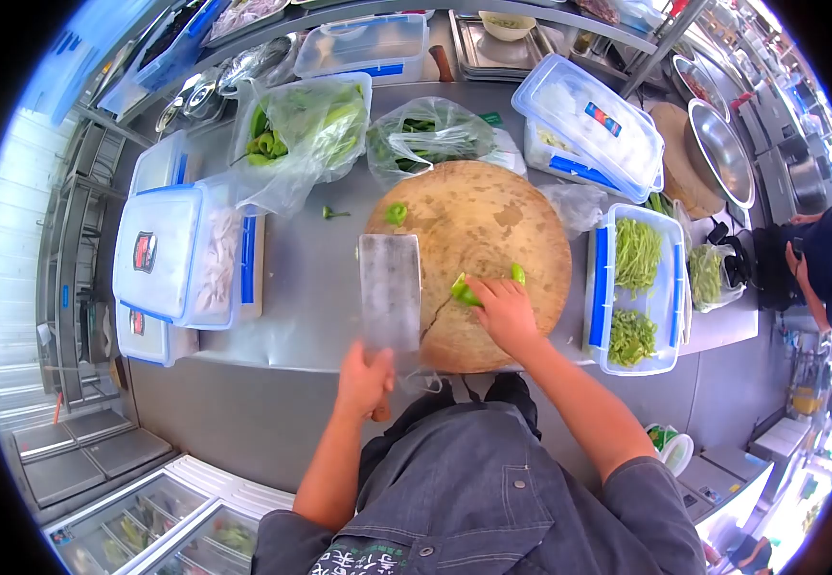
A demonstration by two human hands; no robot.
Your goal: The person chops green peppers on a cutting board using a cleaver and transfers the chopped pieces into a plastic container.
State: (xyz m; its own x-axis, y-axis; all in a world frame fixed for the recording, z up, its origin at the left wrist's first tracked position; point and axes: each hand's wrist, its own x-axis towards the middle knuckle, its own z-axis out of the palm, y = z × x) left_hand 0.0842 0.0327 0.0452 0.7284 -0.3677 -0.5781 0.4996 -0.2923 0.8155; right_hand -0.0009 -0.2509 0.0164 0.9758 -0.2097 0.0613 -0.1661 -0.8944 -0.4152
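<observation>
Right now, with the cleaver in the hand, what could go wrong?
The left hand holds the cleaver close to the right hand, whose fingers rest on a green pepper: a misplaced stroke could cut them. The dark, crack-like line in the chopping board might catch the blade.

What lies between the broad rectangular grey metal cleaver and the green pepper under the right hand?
In the head view, only bare round wooden chopping board, with a thin dark crack, lies between cleaver and pepper.
</observation>
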